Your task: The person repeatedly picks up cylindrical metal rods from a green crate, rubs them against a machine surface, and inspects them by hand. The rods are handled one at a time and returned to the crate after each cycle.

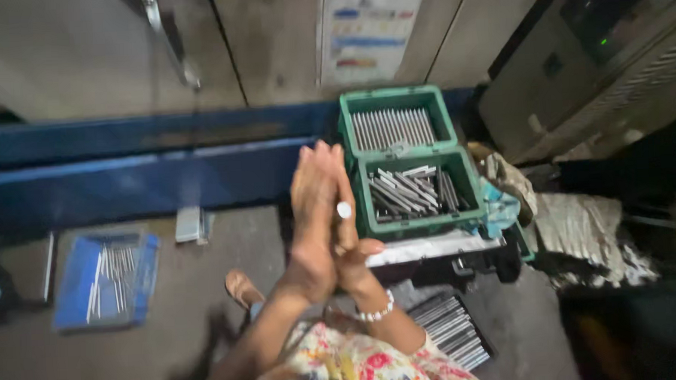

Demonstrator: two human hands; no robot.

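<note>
My left hand [313,206] and my right hand [353,246] are pressed palm to palm in front of me, fingers pointing up and away. A metal rod [344,209] is caught between the palms; only its round, pale end shows at the edge of the hands. A beaded bracelet [377,313] circles my right wrist. Just right of the hands stands a green crate [422,226] of loose metal rods lying crosswise. Behind it, a second green crate [396,98] holds rods laid in a neat row.
A blue tray [75,285] with a few rods lies on the floor at left, a small metal block [189,224] beside it. A black tray of rods [454,332] sits by my knee. My sandalled foot [240,287] shows below the hands. Rags [503,195] and a machine cabinet [588,69] fill the right; a blue beam [128,182] runs behind.
</note>
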